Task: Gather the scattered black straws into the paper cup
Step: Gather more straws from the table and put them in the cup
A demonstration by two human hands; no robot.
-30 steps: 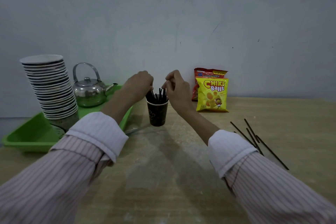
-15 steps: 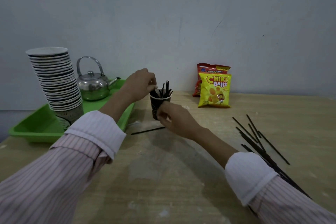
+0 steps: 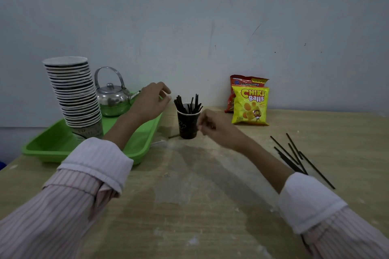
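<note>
The right hand's (image 3: 214, 127) fingers (image 3: 201, 124) are curled with the tips drawn together, just beside the wall of the paper cup (image 3: 187, 125). Whether they pinch anything is too blurred to tell. The left hand (image 3: 150, 102) hovers on the cup's other side, its fingers (image 3: 166, 92) loosely bent, thumb and forefinger close, with nothing visible between them.

Between the two sets of fingertips the paper cup stands upright, dark, tapered and pale at the rim. A bundle of black straws (image 3: 189, 104) stands in it, thin stiff tubes fanning above the rim, so I judge the job well under way but unfinished. Below the left fingertips, by the cup's foot, a short stretch of one straw (image 3: 173, 136) shows; the cup hides its other end. Well to the right of the right fingers, beside that forearm, a loose cluster of straws (image 3: 294, 155) lies crossed, waiting to be collected.

Farther out, the table (image 3: 189, 195) is pale worn wood, matt and dusty. Left of the left fingers a glossy green plastic tray (image 3: 52, 146) carries a shiny metal kettle (image 3: 112, 100) and a tall leaning stack of cups (image 3: 73, 92). Beyond the right fingers two crinkly snack bags (image 3: 250, 105) lean at the wall.
</note>
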